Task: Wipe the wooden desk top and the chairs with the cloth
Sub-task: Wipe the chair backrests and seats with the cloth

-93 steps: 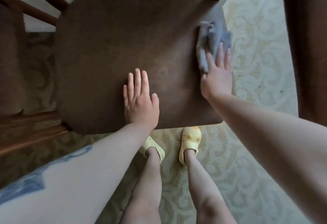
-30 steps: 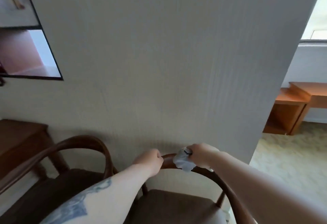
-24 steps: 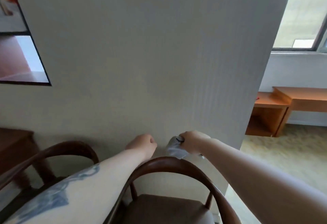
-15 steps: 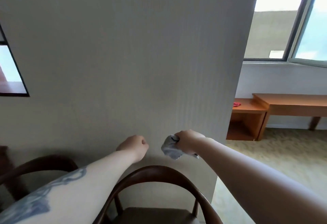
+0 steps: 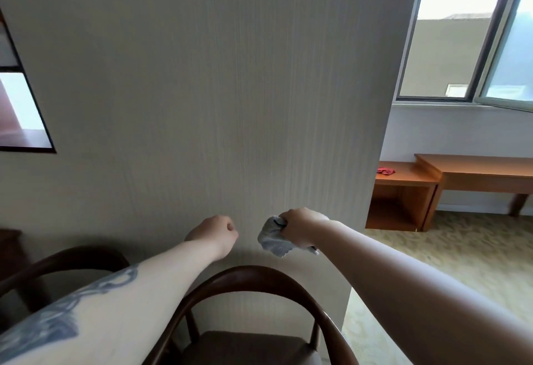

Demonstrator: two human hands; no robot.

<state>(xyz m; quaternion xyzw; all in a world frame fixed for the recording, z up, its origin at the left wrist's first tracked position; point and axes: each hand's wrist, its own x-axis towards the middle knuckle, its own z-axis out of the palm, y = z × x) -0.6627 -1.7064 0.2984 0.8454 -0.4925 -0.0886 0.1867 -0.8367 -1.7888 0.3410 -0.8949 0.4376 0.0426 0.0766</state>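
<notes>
A person's two bare forearms reach forward in front of a pale panelled wall [image 5: 202, 90]. The right hand [image 5: 300, 227] is closed in a fist round a bunched grey cloth [image 5: 272, 239]; the cloth bulges out of the thumb side of the fist and a small tail shows under the hand. The left hand [image 5: 215, 232] is level with it, just to the left of the cloth and apart from it, with its fingers curled into a loose fist that holds nothing. The left forearm carries a dark tattoo [image 5: 66, 312].

Directly below both hands, and not touched by either, is the curved dark wooden backrest of a chair [image 5: 259, 275], with its brown seat lower still at the bottom edge. The arched back of a second chair [image 5: 63, 258] stands below and to the left of the left hand.

Well off to the right of the gripped cloth and farther back, a light wooden desk [image 5: 476, 170] stands under a window [image 5: 461, 33], joined to a lower open shelf unit [image 5: 403, 191]. A small red item [image 5: 385, 171], too small to identify, lies on that unit. Patterned carpet [image 5: 447, 249] covers the floor there.
</notes>
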